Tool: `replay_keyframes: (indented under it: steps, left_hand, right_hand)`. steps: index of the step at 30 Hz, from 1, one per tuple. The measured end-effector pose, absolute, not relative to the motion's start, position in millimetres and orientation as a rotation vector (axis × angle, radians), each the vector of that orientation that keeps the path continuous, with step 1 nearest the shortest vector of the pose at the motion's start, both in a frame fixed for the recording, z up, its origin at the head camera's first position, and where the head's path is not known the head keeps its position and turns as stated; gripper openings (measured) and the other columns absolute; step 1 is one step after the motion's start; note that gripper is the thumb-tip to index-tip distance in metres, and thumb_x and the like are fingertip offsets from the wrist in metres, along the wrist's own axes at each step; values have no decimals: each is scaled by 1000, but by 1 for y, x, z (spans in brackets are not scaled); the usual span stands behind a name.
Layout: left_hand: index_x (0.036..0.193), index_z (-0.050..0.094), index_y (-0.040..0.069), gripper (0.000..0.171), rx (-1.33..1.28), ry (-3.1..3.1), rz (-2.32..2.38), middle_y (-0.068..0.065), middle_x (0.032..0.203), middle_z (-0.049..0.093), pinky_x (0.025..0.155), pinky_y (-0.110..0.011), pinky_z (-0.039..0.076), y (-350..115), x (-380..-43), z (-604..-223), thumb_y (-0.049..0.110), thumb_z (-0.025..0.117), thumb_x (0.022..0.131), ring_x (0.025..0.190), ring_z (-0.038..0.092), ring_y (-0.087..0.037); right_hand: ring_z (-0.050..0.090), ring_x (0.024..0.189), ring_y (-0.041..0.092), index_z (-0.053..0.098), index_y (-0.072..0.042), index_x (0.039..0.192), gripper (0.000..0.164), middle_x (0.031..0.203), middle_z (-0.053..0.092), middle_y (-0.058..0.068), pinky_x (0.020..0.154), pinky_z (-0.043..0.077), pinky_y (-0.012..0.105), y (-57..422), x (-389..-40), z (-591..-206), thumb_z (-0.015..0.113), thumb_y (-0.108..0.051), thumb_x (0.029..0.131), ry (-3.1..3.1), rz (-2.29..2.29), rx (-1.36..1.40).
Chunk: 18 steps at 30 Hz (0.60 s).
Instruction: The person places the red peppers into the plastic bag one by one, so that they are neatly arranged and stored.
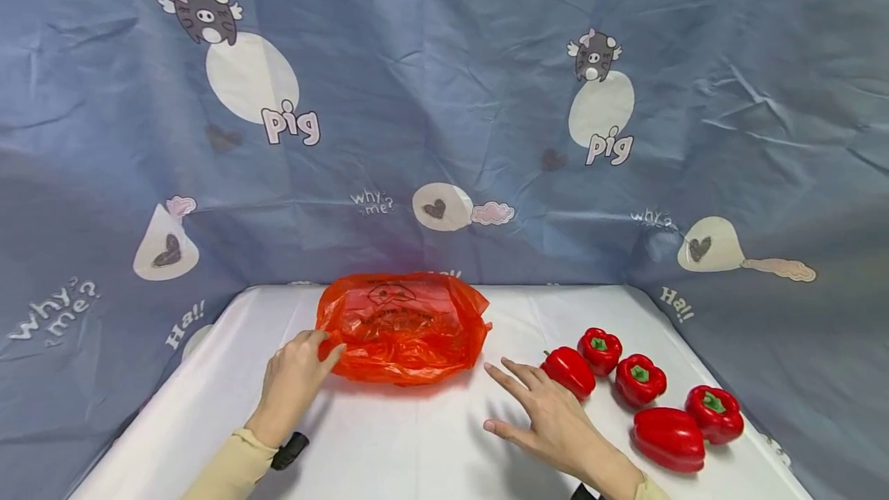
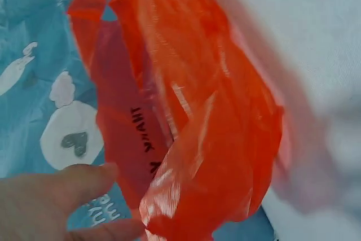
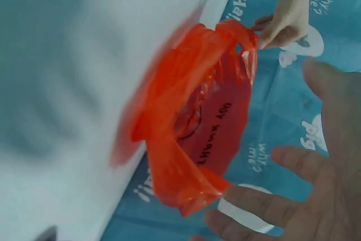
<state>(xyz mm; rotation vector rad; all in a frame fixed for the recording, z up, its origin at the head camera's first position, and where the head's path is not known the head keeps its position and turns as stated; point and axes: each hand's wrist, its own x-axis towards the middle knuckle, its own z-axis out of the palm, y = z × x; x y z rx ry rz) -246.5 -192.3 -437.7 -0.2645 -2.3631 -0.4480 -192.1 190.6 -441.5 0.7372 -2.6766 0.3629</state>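
A red plastic bag [image 1: 403, 330] with dark printing lies on the white table, its mouth gaping in both wrist views. My left hand [image 1: 295, 376] pinches the bag's left edge; in the right wrist view, the left hand's [image 3: 285, 29] fingertips are on a handle loop. Fingers spread, my right hand [image 1: 549, 415] hovers to the right of the bag and holds nothing. Just past that hand sits a red bell pepper [image 1: 569, 373], partly overlapped by it in the head view.
Several more red bell peppers [image 1: 640, 380] stand at the right of the white table [image 1: 410, 446]. One pepper [image 1: 668, 438] lies on its side nearer me. A blue cloth [image 1: 444, 122] with pig prints hangs behind and along both sides.
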Motion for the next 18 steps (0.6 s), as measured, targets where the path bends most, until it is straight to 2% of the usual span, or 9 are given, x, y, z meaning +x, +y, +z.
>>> replay_keyframes:
  steps: [2,6,12,18]
  left_hand:
    - [88,68,-6,35,-231,-2352,-429,-23,85,66,52,-47,51,-192,-251,-443,24,82,75,62,63,-38]
    - [88,64,-11,41,-181,-2309,-434,-29,84,63,52,-51,51,-197,-260,-450,23,83,73,62,61,-44]
    - [82,57,-7,34,-183,-2248,-512,-22,67,57,50,-52,47,-208,-273,-455,10,84,70,57,59,-45]
    - [88,59,-9,43,-197,-2231,-530,-23,67,60,48,-51,48,-203,-281,-459,18,86,69,56,60,-43]
  right_hand:
    - [53,121,19,35,-45,145,70,142,50,-3,84,51,47,192,-190,-445,48,-74,83,-2691,373,717]
    - [54,121,22,41,-42,143,69,141,52,-2,85,51,50,198,-190,-449,50,-73,82,-2701,378,649]
    - [52,123,22,45,-42,140,68,139,54,-2,84,51,51,217,-195,-448,62,-67,79,-2674,388,517]
    - [55,119,29,51,-34,138,68,135,56,5,81,51,55,244,-208,-444,68,-61,78,-2660,373,371]
